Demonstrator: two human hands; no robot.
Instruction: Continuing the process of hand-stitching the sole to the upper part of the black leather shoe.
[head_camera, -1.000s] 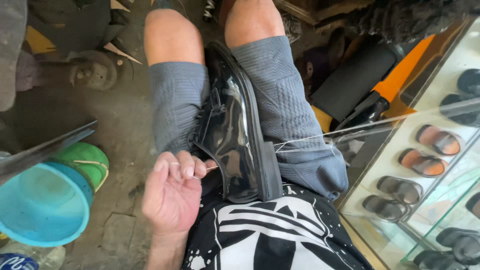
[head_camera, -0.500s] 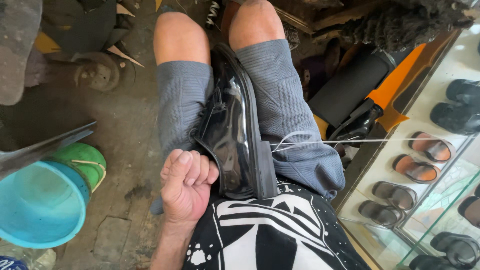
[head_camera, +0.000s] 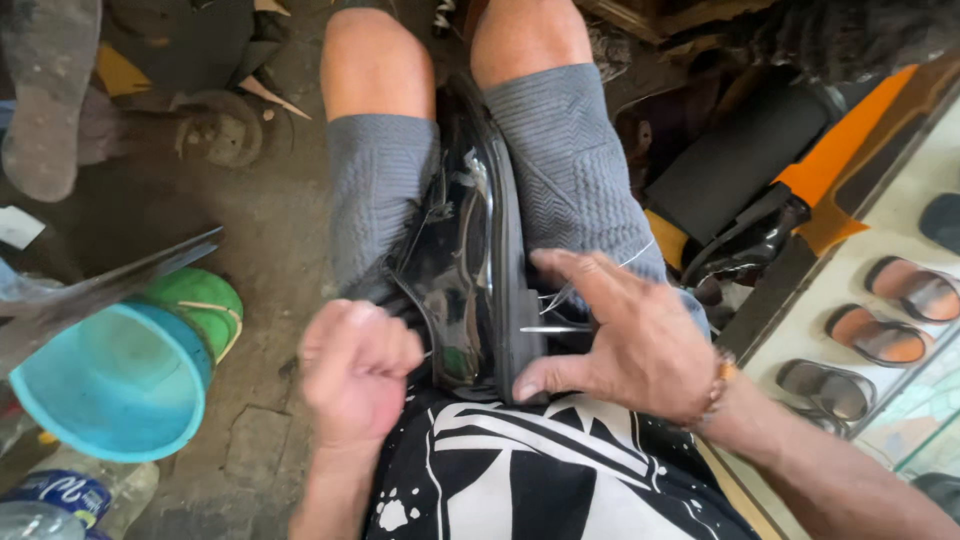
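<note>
A glossy black shoe is clamped sole-side right between my knees, in grey shorts. My left hand is a closed fist at the shoe's near left side; what it grips is hidden. My right hand rests against the sole edge, thumb pressing the sole's near end, fingers around a thin metal needle or awl that points into the sole. A white thread runs from the sole across my right thigh.
A turquoise bowl and a green one sit on the dirty floor at left, beside a plastic bottle. A glass case with sandals stands at right. Black and orange items lie behind it.
My right hand has come into view and settled on the sole with the needle. The left fist stayed by the shoe. The taut thread to the right has slackened.
</note>
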